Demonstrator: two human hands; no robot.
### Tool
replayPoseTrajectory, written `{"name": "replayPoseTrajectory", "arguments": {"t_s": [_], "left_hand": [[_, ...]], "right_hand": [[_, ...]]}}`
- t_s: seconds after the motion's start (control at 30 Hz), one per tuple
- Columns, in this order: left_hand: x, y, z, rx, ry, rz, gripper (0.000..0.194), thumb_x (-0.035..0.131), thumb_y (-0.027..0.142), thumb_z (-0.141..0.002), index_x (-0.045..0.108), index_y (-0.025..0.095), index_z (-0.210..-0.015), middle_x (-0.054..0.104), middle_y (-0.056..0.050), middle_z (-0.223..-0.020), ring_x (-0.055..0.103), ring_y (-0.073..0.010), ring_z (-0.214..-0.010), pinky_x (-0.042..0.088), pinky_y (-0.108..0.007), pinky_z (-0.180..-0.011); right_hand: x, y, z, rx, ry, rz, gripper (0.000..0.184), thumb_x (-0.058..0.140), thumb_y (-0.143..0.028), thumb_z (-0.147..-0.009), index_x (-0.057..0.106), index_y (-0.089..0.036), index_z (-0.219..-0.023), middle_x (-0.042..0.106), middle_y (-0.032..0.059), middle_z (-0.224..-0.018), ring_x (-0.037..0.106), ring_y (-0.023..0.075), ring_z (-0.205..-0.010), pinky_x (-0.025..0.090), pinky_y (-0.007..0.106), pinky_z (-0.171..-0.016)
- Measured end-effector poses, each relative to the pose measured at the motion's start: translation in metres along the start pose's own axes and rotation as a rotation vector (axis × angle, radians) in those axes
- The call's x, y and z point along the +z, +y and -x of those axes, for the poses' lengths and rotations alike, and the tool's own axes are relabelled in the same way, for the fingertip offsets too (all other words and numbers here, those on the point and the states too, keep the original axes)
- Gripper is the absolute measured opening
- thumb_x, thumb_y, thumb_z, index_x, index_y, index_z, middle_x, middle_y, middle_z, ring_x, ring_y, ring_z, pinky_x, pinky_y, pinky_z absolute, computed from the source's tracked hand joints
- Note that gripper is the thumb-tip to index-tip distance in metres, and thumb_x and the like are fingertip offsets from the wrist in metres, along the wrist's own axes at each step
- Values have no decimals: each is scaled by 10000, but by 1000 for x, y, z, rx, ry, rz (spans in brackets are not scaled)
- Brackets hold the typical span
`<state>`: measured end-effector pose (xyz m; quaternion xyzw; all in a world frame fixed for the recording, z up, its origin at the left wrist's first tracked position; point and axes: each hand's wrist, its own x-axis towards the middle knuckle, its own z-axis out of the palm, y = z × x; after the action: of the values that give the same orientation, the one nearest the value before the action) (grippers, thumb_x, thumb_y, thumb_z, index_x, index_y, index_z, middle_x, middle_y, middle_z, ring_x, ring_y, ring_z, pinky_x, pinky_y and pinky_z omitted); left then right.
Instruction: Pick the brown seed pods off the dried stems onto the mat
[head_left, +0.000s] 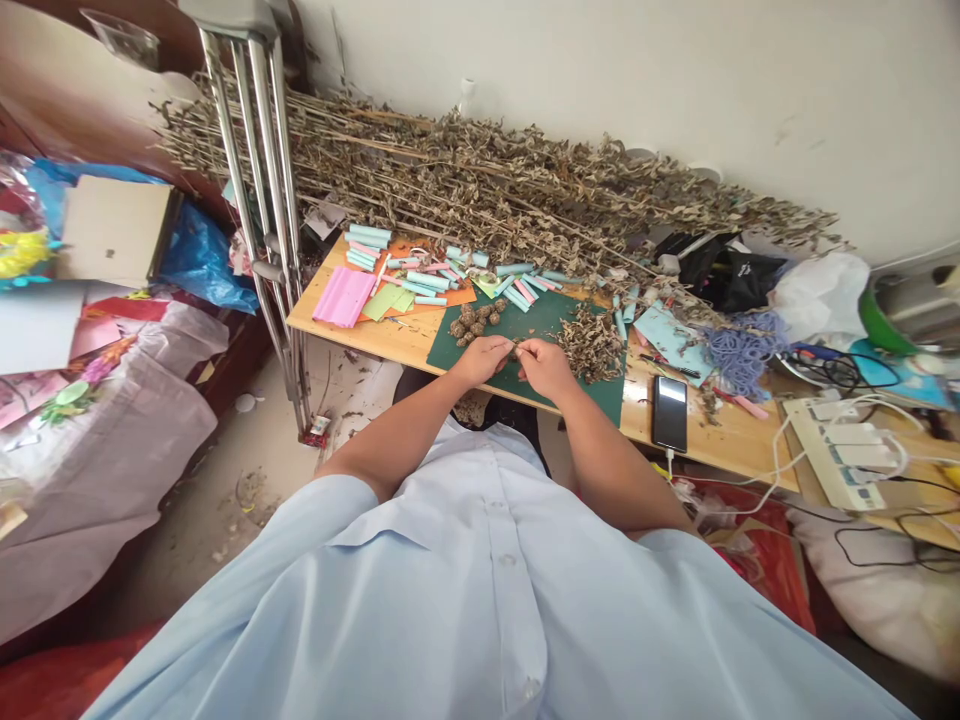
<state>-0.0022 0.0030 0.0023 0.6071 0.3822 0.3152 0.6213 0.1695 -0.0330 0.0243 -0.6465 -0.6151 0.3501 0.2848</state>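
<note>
The sole view looks forward and down from the wearer's head.

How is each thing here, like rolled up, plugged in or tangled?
Left hand: fingers pinched
Right hand: fingers pinched
Brown balls: bunched together
Crumbled leaves: dry, heaped
Plant stalks: dried, lying down
Paper rolls: rolled, scattered
Green mat: flat
Phone: plugged in
Power strip: plugs in
Bluish string: tangled
Crutch: upright

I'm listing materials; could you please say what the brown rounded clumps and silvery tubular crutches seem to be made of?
Brown rounded clumps: matte, probably dried plant matter, given their rough, knobbly surface. Silvery tubular crutches: polished metal, likely, given bright highlights along the tubes.
</note>
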Motion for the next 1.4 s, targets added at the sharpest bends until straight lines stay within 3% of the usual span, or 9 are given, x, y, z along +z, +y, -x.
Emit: {"name": "replayPoseTrajectory", "arguments": {"t_s": [0.23, 0.37, 0.5, 0.67, 0.87, 0.97, 1.07, 1.23, 1.4], "left_hand": [[11, 1, 0, 186, 103, -452, 272, 435, 228, -941, 550, 177, -701, 566, -19, -720, 498, -151, -727, 376, -266, -708], [13, -2, -1, 212, 102, -522, 274, 424, 225, -961, 535, 189, -712, 555, -33, -727, 474, -165, -717, 364, -280, -707], [13, -2, -3, 195, 93, -514, 245, 435, 187, -929, 506, 196, -695, 546, -29, -713, 470, -166, -708, 354, -284, -692], [10, 1, -4, 125, 122, -400, 254, 435, 173, -885, 460, 196, -634, 519, -1, -641, 461, -146, -669, 348, -275, -656], [4, -1, -2, 35, 83, -143, 257, 410, 257, -921, 531, 180, -707, 515, 28, -571, 464, -113, -570, 366, -255, -604], [4, -1, -2, 17, 64, -117, 251, 424, 274, -919, 543, 175, -722, 513, 31, -561, 460, -108, -559, 363, -248, -594], [4, 0, -3, 25, 68, -133, 264, 430, 276, -915, 533, 175, -695, 506, 31, -554, 454, -106, -558, 354, -248, -589], [4, 4, -2, 67, 79, -138, 305, 424, 252, -908, 490, 176, -619, 507, 16, -558, 464, -103, -568, 363, -253, -596], [3, 1, -2, -19, 46, 87, 260, 458, 250, -879, 490, 186, -629, 458, 25, -506, 396, -95, -474, 306, -253, -504]], "right_hand": [[-8, -9, -1, -191, 8, 511, 199, 496, -219, -933, 686, -192, -879, 728, 105, -846, 665, 242, -805, 458, 323, -716], [-13, -20, 1, -229, -54, 769, 202, 466, -164, -946, 664, -167, -909, 714, 170, -924, 652, 278, -811, 409, 351, -711], [-13, -23, 4, -284, -66, 789, 176, 481, -129, -919, 652, -158, -948, 705, 179, -967, 651, 277, -829, 402, 347, -715], [-3, -14, 6, -285, 80, 525, 189, 491, -230, -924, 645, -192, -821, 707, 136, -894, 661, 269, -871, 475, 355, -786], [25, -5, -3, 193, 236, -353, 201, 544, -394, -872, 621, -218, -809, 617, -4, -609, 606, 175, -539, 558, 317, -546], [27, -4, -6, 241, 246, -459, 235, 586, -435, -853, 640, -209, -821, 610, -18, -598, 594, 158, -503, 560, 306, -518], [18, -5, -3, 83, 179, -214, 256, 568, -431, -888, 691, -208, -866, 638, 3, -619, 638, 191, -584, 573, 333, -618], [3, -10, 3, -358, 137, 350, 289, 440, -288, -986, 715, -200, -980, 729, 109, -976, 660, 249, -983, 501, 363, -922], [0, -11, 3, -422, 72, 543, 284, 439, -240, -1001, 697, -166, -1092, 706, 132, -1032, 630, 255, -1005, 472, 332, -900]]}}
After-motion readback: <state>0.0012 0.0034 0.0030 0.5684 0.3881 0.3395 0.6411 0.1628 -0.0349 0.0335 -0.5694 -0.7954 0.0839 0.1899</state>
